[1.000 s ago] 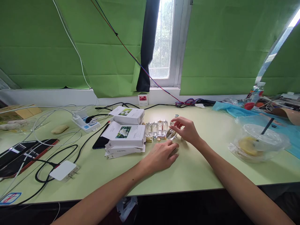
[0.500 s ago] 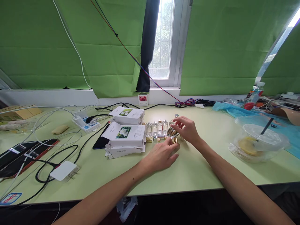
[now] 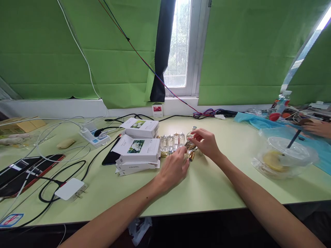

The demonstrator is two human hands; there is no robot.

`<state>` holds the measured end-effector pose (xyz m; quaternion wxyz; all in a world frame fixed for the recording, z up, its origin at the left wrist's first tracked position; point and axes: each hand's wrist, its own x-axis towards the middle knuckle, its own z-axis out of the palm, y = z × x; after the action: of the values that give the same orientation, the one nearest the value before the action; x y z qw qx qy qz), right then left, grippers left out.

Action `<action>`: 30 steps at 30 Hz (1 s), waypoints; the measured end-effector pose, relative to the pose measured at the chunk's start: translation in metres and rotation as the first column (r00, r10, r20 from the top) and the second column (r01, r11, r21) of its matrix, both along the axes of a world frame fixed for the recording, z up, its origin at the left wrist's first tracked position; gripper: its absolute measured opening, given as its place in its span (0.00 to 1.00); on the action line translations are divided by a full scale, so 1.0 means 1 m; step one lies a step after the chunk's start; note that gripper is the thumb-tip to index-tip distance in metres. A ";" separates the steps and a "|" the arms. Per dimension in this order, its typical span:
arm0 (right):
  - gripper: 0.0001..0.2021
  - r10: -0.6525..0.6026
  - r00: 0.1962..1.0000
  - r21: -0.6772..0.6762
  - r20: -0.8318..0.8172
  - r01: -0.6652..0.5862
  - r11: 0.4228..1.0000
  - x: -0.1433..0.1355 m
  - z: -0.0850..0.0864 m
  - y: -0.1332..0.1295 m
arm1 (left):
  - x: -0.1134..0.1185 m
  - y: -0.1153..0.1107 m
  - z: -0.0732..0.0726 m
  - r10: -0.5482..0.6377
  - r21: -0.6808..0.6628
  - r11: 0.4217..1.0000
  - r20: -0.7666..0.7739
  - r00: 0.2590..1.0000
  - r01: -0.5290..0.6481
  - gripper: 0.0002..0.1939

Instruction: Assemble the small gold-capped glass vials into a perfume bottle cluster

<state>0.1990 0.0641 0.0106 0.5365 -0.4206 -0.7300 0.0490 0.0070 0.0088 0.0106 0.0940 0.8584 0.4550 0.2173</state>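
Observation:
Several small clear glass bottles stand in a row right of the white boxes. My left hand lies just in front of them, fingers bent and pressed together near the gold caps; what its fingertips hold, if anything, is hidden. A gold cap lies on the table to the right of that hand. My right hand pinches at a rounded, shiny glass bottle, which its fingers partly cover. White boxes with a flower picture are stacked left of the bottles.
A dark phone lies partly under the boxes. Cables, a power strip and a white charger are at the left. At the right are a bagged drink cup, blue plastic and another person's hand.
My left hand has shifted left, uncovering the gold cap, which now lies tilted on the table. Another person's hand has appeared at the far right. My right hand has barely moved.

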 end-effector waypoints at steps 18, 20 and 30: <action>0.15 0.001 1.000 -0.006 -0.010 -0.001 1.000 -0.001 0.001 -0.001 | -0.002 0.003 -0.005 0.012 0.007 1.000 -0.070 0.997 -0.011 0.08; 0.14 -0.003 1.000 -0.007 -0.010 0.003 1.000 -0.002 0.001 -0.001 | -0.002 0.003 -0.005 0.005 0.002 1.000 -0.070 0.998 -0.005 0.08; 0.10 0.001 1.000 -0.023 -0.026 -0.001 1.000 -0.003 0.002 -0.002 | -0.002 0.002 -0.004 0.002 -0.011 1.000 -0.051 0.999 -0.002 0.08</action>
<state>0.1962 0.0622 0.0122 0.5412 -0.4256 -0.7225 0.0631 0.0049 0.0112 0.0063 0.0868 0.8628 0.4593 0.1927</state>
